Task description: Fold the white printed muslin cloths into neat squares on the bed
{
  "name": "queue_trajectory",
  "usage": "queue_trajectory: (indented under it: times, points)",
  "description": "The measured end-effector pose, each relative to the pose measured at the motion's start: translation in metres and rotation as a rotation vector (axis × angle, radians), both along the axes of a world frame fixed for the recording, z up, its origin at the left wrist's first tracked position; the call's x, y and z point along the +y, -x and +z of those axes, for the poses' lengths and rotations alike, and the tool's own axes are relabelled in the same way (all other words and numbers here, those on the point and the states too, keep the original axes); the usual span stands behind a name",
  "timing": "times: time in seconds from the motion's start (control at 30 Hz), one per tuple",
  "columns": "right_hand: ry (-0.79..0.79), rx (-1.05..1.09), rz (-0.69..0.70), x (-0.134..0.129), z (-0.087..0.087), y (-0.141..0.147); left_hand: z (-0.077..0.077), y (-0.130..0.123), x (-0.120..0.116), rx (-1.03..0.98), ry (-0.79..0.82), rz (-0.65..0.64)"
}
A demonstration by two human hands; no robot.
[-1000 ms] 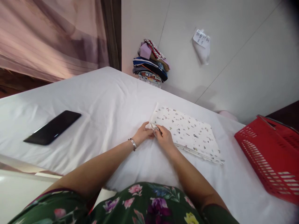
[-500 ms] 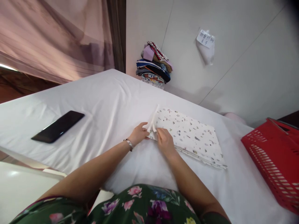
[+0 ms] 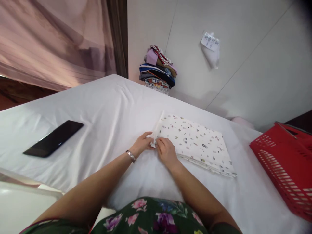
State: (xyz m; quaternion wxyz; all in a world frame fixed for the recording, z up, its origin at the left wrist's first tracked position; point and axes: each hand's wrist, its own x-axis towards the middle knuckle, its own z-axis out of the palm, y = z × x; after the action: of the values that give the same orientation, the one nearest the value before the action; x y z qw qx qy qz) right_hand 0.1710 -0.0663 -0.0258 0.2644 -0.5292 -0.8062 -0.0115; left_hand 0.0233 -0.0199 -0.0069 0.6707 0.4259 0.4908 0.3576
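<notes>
White cloth (image 3: 195, 141) with a tiny scattered print, lying flat on the desk (image 3: 104, 100) just ahead of the person, a bit to the right. Looks mostly done to me: it's already folded into a tidy rectangle, with several layers lined up along the near side. The bit that doesn't look finished is the left end, where both hands are at the near corner. The right hand (image 3: 167, 151) has its fingers drawn together, seemingly pinching the edge. The left hand (image 3: 142, 144) is right beside it, thumb and fingers part open around the corner, and I honestly can't tell if it's gripping. There's a black slab (image 3: 55, 138) (phone, maybe?) well off left, and a red basket (image 3: 286, 162) over on the right.
</notes>
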Motion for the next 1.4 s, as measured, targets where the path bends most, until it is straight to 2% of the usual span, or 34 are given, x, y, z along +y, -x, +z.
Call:
queue_trajectory:
  times: [0.07,0.17,0.3,0.4,0.5,0.6,0.67,0.77,0.87,1.0,1.1,1.2,1.3,1.4]
  points:
    - [0.024,0.008,-0.002,-0.001,-0.002,0.004,0.0,0.001,0.001,0.018,0.005,-0.003]
    - [0.072,0.074,-0.007,-0.001,-0.002,0.005,-0.005,0.001,0.003,0.1,-0.071,-0.041]
    - [0.12,0.203,-0.036,-0.005,0.01,-0.014,-0.016,0.002,0.008,0.227,-0.154,-0.09]
    - [0.194,0.067,-0.093,-0.018,0.017,-0.042,-0.019,0.003,0.012,0.344,-0.222,-0.142]
    - [0.389,-0.138,-0.117,-0.037,0.018,-0.063,-0.017,0.004,0.015,0.454,-0.278,-0.188]
    - [0.517,-0.172,-0.088,-0.049,0.021,-0.073,-0.015,0.004,0.017,0.531,-0.306,-0.211]
    - [0.504,-0.141,-0.095,-0.052,0.025,-0.077,-0.015,0.005,0.018,0.57,-0.321,-0.214]
    - [0.443,-0.134,-0.224,-0.055,0.027,-0.086,-0.016,0.006,0.019,0.599,-0.342,-0.215]
    - [0.515,-0.131,-0.312,-0.059,0.024,-0.097,-0.016,0.008,0.021,0.6,-0.35,-0.232]
    - [0.594,-0.064,-0.283,-0.061,0.026,-0.111,-0.014,0.009,0.021,0.594,-0.347,-0.247]
    - [0.557,-0.066,-0.395,-0.062,0.027,-0.121,-0.012,0.009,0.021,0.562,-0.332,-0.249]
    - [0.592,-0.108,-0.492,-0.064,0.02,-0.13,-0.009,0.009,0.02,0.555,-0.326,-0.255]
    - [0.646,-0.082,-0.467,-0.064,0.016,-0.139,-0.005,0.008,0.018,0.604,-0.341,-0.265]
    - [0.681,-0.024,-0.467,-0.054,0.025,-0.146,-0.002,0.009,0.017,0.643,-0.364,-0.271]
